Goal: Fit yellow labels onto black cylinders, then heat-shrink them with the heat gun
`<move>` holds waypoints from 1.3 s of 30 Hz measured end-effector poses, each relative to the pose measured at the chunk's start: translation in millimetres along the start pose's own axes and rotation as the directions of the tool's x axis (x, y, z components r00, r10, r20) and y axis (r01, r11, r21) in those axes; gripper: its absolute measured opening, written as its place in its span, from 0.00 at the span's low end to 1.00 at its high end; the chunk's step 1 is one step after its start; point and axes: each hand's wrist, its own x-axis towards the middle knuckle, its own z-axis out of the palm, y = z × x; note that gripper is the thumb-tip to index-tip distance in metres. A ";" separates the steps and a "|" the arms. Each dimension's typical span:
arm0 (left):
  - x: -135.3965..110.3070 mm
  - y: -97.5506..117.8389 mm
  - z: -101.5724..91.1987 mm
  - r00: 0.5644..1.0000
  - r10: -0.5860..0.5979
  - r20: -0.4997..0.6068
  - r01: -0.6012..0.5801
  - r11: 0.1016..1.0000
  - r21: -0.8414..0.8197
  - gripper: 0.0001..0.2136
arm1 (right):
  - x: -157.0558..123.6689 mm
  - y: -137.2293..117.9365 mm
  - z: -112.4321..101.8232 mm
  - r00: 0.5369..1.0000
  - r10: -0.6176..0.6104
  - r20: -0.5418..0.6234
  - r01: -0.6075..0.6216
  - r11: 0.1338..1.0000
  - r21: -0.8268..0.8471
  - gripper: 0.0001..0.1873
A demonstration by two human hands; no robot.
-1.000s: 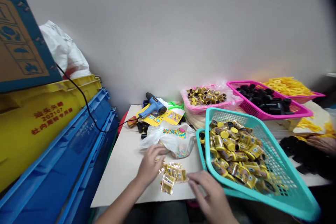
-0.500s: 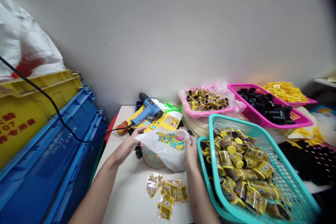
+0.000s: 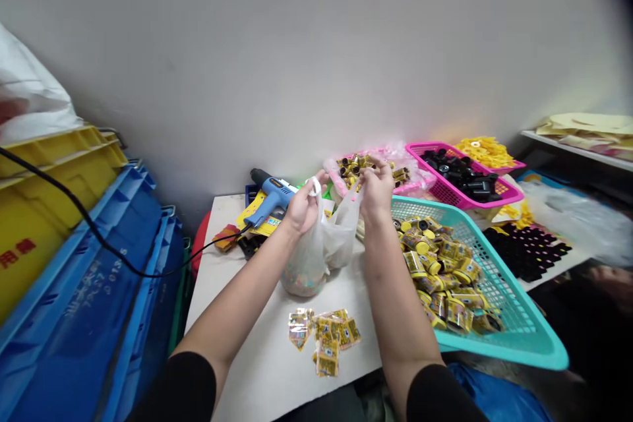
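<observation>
The bag hangs from two hands above the middle of the surface; in the head view its lower end looks to touch down, though contact is hard to tell. Coloured beads show through its bottom. The left hand is clamped on one gathered handle, the right hand pinched on the other, the two apart with the bag's mouth between them.

Flat wrappers lie towards the near edge, between the forearms. The heat gun rests near the far left corner, its cord running off the left edge. Right of the forearms, a teal basket of tubes juts past the near edge. Towards the far edge, a magenta basket holds black parts.
</observation>
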 end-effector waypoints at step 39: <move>-137.6 -25.9 -221.1 0.880 0.431 -0.201 0.160 0.130 0.979 0.20 | -234.0 138.2 82.1 0.709 0.472 0.524 0.011 0.735 -0.678 0.25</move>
